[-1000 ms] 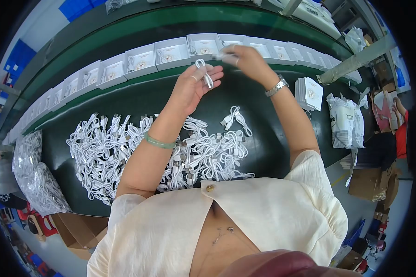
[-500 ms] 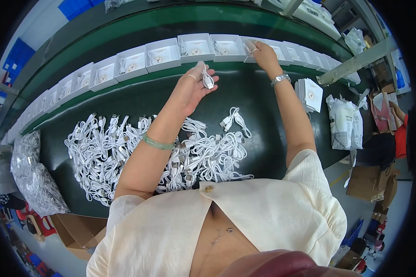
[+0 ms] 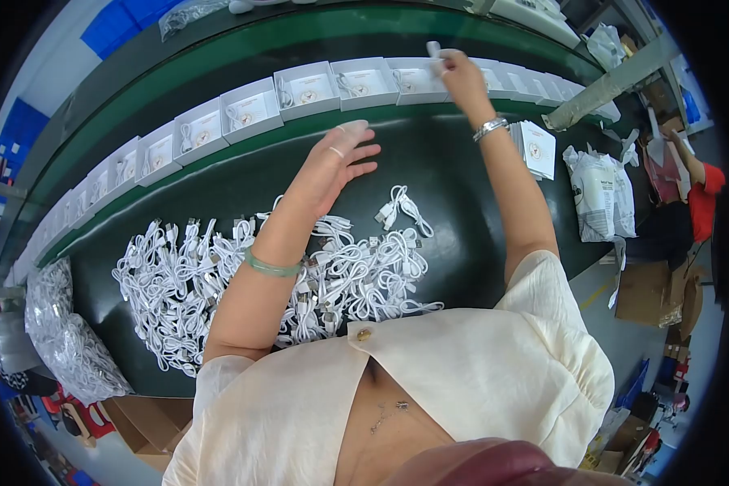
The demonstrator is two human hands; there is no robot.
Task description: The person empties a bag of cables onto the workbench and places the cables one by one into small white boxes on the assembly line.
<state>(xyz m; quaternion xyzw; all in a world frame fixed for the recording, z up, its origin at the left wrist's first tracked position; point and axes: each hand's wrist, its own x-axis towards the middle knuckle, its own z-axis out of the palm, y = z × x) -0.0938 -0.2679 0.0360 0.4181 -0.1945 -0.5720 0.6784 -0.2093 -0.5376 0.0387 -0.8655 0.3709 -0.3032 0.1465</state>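
The left hand (image 3: pixel 338 168) is held above the dark surface (image 3: pixel 470 194), its fingers apart and nothing in its grasp. A green bangle (image 3: pixel 271 266) circles the forearm. The right hand (image 3: pixel 462 74) reaches farther out, pinching a white cable (image 3: pixel 434 53) between its fingertips; motion blurs the cable, so its exact shape is hard to tell. It is above the row of open white boxes (image 3: pixel 309 108), and a silver wristband (image 3: pixel 490 128) is on that wrist.

The boxes stand side by side in a curve along the far side, many with a looped cable beside a printed white insert. Whether the box under the right hand has a cable inside, I cannot tell.

Nearer the body, a wide heap of white cables (image 3: pixel 170 296) lies on the surface, partly hidden by the left forearm. A few loose cables (image 3: pixel 404 212) lie just beyond it. To the right are a stack of white printed pieces (image 3: pixel 535 151) and a white plastic bag (image 3: pixel 599 194). At the left edge sit clear bags (image 3: pixel 77 348) packed with white cables, with an open cardboard box (image 3: pixel 147 421) lower down. Far right, another person in a red top (image 3: pixel 705 194) has an arm extended
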